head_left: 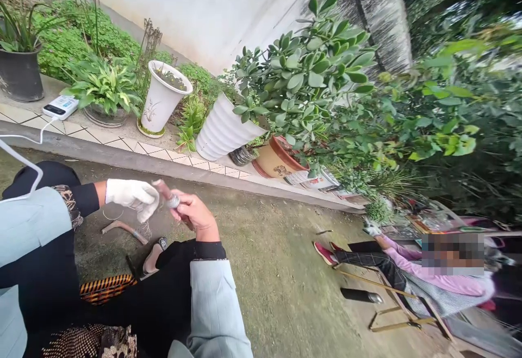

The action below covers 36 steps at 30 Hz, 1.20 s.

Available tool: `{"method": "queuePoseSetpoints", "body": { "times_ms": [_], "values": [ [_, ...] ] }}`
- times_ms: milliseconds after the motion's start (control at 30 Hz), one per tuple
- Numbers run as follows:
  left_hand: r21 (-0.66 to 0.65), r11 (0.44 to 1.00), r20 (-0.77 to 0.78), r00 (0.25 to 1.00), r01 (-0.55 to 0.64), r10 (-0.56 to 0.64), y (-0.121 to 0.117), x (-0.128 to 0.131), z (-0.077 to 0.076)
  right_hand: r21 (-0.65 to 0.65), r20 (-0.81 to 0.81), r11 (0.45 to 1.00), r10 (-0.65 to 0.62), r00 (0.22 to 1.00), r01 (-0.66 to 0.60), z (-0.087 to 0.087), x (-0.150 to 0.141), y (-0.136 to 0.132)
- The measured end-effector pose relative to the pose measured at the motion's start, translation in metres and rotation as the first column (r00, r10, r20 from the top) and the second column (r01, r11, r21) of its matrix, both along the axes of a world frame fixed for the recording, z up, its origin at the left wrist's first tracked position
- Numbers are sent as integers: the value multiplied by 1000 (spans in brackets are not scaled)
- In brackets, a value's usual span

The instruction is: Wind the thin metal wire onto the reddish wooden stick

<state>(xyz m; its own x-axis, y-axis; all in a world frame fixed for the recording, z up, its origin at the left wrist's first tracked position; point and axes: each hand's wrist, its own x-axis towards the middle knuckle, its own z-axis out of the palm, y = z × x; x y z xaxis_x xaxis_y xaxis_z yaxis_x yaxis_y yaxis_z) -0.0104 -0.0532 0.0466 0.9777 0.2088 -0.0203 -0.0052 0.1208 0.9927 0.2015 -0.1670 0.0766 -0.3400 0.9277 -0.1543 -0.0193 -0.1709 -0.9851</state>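
Note:
My right hand (196, 211) is bare and closed around a short brownish rod wound with silvery wire (173, 201). The rod's blunt brown end points up and left, toward the other hand. My left hand (132, 198) wears a white glove and sits just left of the rod, its fingers curled. Whatever may be between those fingers is too small to make out. Below the glove, fine loose strands hang near a bent brown stick (124, 228) on the ground.
Potted plants line a tiled ledge, among them a white pot (165, 100) and a ribbed white planter (226, 130). A white device (60, 107) with a cable rests there. At right, a person in pink sleeves (444, 284) sits near a black bottle (361, 295).

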Motion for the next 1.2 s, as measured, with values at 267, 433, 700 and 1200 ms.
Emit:
{"method": "queuePoseSetpoints", "body": {
  "times_ms": [267, 433, 700, 1200],
  "values": [
    [-748, 660, 53, 987, -60, 150, 30, 33, -35, 93, -269, 889, -412, 871, 449, -15, -5, 55],
    [-766, 630, 34, 970, -131, 243, 29, 41, -33, 131, -353, 759, -565, 745, 638, 0, 13, 68],
    [-547, 812, 168, 923, -206, 347, 25, 45, -26, 70, -388, 747, -590, 708, 661, -10, 10, 55],
    [615, 378, 408, 690, -691, 597, 32, 23, -36, 33, -438, 712, -621, 651, 701, -3, 9, 46]
  ]
}}
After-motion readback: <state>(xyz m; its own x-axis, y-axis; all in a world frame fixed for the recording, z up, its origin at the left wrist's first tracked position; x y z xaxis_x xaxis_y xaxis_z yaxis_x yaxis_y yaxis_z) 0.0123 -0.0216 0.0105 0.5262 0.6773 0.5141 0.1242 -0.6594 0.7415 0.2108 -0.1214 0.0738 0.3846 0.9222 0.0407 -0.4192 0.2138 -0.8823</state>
